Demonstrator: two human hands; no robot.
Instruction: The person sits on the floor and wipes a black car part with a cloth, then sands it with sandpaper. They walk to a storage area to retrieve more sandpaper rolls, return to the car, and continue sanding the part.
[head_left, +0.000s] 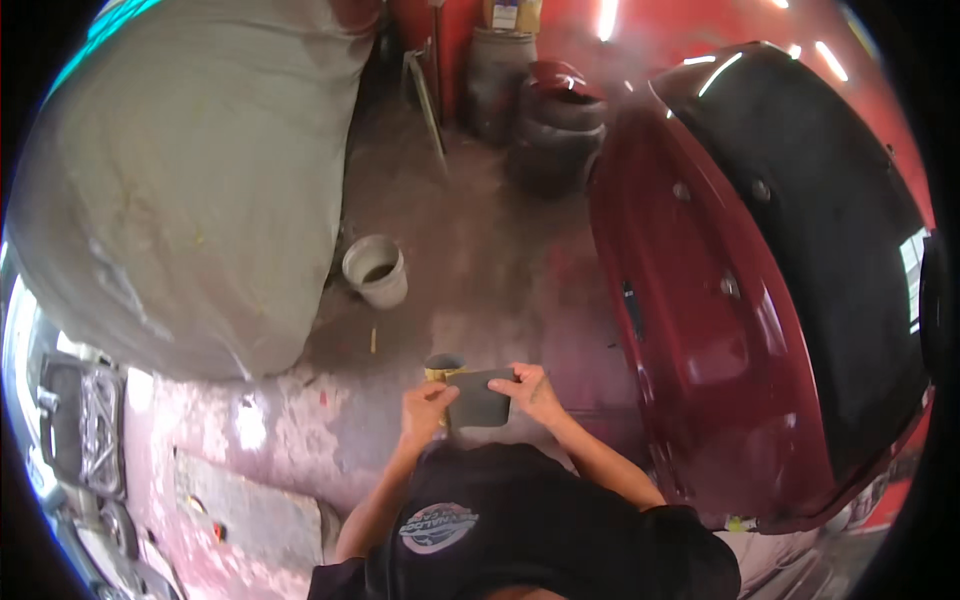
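Note:
A dark grey rectangular sheet of sandpaper (480,402) is stretched between my two hands, in front of my body. My left hand (428,408) pinches its left edge, thumb on top. On the opposite side, my right hand (530,393) grips the upper right corner, with the thumb across the face and the fingers behind. Just beyond the sheet shows a round yellowish container (444,364) with a dark inside, partly hidden by the sheet and my left hand.
A dark red car body part (690,270) with a glossy black section stands at right. A grey cover (200,190) drapes a large shape at left. Ahead are a white bucket (378,272) on the floor and dark drums (555,135). A worn board (245,510) lies lower left.

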